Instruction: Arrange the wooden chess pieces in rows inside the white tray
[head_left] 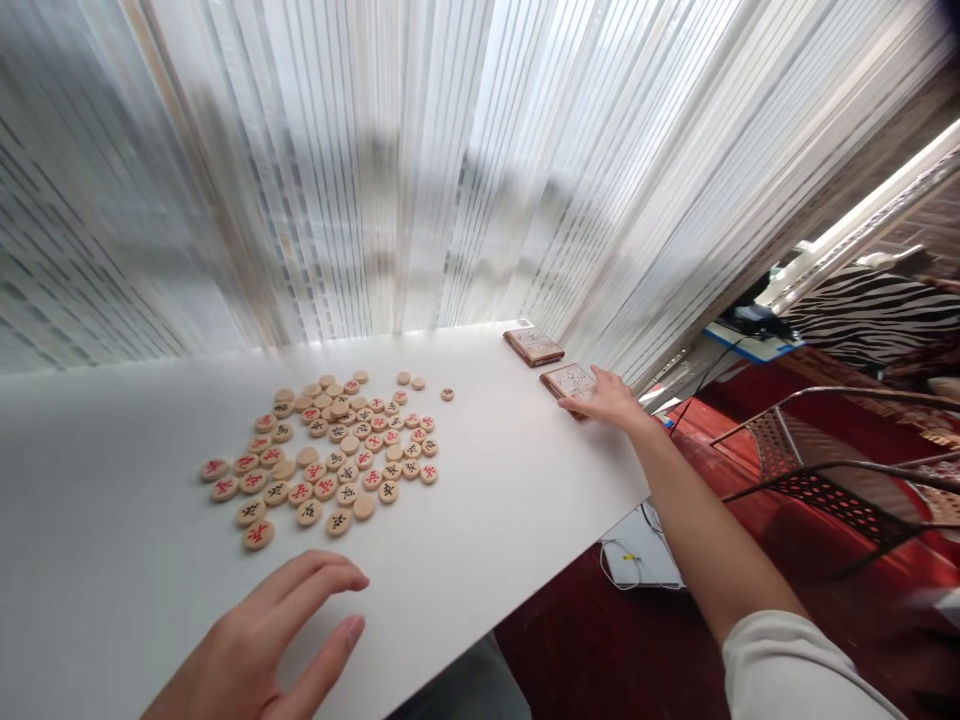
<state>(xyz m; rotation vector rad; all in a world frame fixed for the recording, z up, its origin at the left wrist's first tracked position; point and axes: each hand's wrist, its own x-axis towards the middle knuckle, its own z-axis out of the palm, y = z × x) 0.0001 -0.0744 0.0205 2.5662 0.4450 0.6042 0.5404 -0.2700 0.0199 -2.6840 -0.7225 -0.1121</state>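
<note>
Curtain: pale and striped, it hangs all along the far edge of the white table.
White table: my working surface; pieces toward the left, cases at the far right.
Left hand: mine holds nothing; fingers loosely curved, thumb apart, just on my side of the pieces. It would serve well resting there, without nudging them.
Right hand: reached out to the nearer case, thumb along its near side and fingers past its right end. I cannot tell whether I have a firm grasp or only touch it.
Nearer case: flat, brown-edged, lying by the table's right end. I judge a hold across two opposite sides steadier than a corner pinch.
Farther case: similar, just beyond; best not bumped.
Round pieces: a loose spread, red-marked, black-marked and plain, well apart from my right hand.
Stray piece: dark-marked, just off the group's right side.
</note>
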